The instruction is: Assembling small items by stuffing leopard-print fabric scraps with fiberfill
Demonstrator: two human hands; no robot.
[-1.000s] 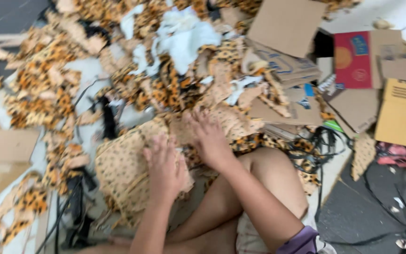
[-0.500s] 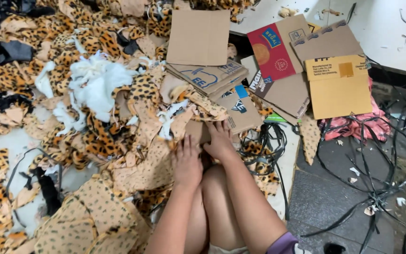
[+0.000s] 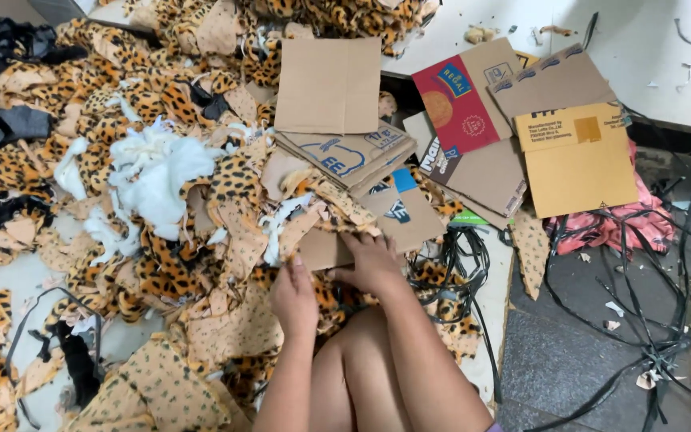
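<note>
Leopard-print fabric scrap, lying slantwise just above my left hand, is pinched there, while my right hand presses flat on brown cardboard beside it, slightly higher in frame.

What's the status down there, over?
Left hand on leopard-print fabric scraps, grip unclear. Right hand flat on a brown cardboard piece. Black cords tangled just right of the hands.

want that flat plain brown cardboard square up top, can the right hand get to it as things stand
Probably yes, with a long stretch. The flat plain brown cardboard square lies uncovered atop the pile, with nothing over it. The right hand rests on lower cardboard pieces, with only low scraps between.
</note>
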